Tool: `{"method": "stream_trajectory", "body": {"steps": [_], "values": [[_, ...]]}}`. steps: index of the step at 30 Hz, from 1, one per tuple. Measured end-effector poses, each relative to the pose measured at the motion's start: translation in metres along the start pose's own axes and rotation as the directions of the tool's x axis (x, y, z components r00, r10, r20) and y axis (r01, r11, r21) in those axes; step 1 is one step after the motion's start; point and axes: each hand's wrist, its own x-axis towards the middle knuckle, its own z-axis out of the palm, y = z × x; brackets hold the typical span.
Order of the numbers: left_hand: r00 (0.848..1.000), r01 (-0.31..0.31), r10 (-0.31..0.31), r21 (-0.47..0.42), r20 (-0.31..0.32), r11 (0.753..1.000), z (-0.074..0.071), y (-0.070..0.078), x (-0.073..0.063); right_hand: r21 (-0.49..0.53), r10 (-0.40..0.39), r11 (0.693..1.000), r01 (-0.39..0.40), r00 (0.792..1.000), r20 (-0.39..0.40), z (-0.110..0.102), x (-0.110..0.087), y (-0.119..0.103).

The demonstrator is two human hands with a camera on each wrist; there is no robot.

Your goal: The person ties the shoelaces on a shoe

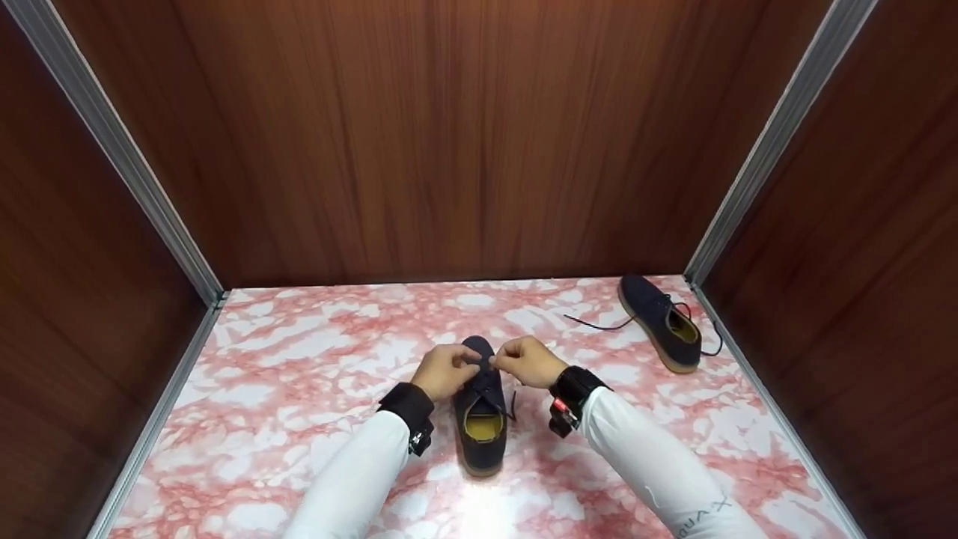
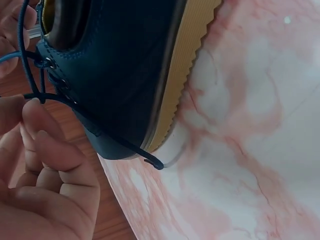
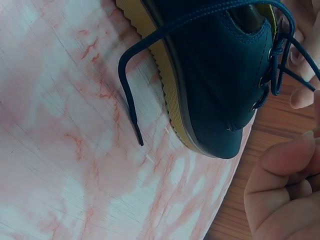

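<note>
A dark blue lace-up shoe (image 1: 479, 453) with a tan sole stands on the marbled surface, toe pointing away, between both hands. My left hand (image 1: 443, 371) is at its left side; thumb and fingertips pinch a dark blue shoelace (image 2: 55, 96), whose loose end hangs past the shoe's side. On the other side my right hand (image 1: 530, 361) has thumb and forefinger drawn together on the lace above the eyelets, partly cut off in the right wrist view. Another length of shoelace (image 3: 125, 75) arches over the shoe's side, its tip hanging free.
A matching shoe (image 1: 647, 303) lies at the far right near the corner, its laces (image 1: 599, 327) spread loose to both sides. Brown wood-grain panels (image 1: 479, 150) wall the back and sides, with grey metal rails (image 1: 778, 142) at the corners. The surface (image 1: 299, 419) is pink and white.
</note>
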Motion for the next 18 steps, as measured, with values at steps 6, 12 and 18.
{"method": "stream_trajectory", "body": {"steps": [6,12,18], "values": [[0.997,-0.069,0.071,0.047,-0.039,0.997,0.004,0.002,0.002,0.031,-0.005,1.0,0.005,1.0,0.025,0.0,0.0,-0.001],[0.998,-0.048,0.047,-0.019,-0.039,0.999,0.003,-0.001,0.002,0.072,0.036,0.997,-0.038,0.999,0.026,-0.002,-0.001,0.003],[1.0,-0.002,0.003,-0.125,0.01,0.992,-0.002,-0.006,0.001,0.088,0.047,0.995,-0.05,0.998,0.029,-0.002,-0.004,0.01]]}}
